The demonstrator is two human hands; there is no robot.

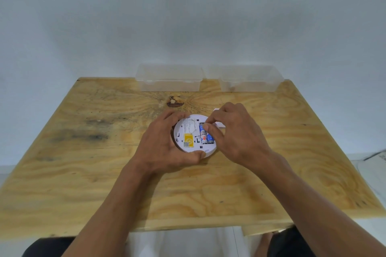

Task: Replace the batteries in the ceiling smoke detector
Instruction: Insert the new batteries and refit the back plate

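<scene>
Left hand [167,146]: wrapped round the near-left rim of the smoke detector [188,135], gripping it steady.
Smoke detector: white, round, back face up, mid-table [83,183].
Batteries [205,136]: two blue-and-white cells side by side in the open bay, right half of the detector.
Right hand [234,131]: fingertips [206,127] pinched at the far end of the batteries.
White piece [219,124]: just beyond the right hand, mostly hidden.
Clear boxes [169,78]: two, far edge, by the wall.

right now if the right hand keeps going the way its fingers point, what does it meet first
The right hand points down and left, fingers already at the far ends of the batteries in the smoke detector. It would likely press onto those first; actual contact is unclear.
</scene>
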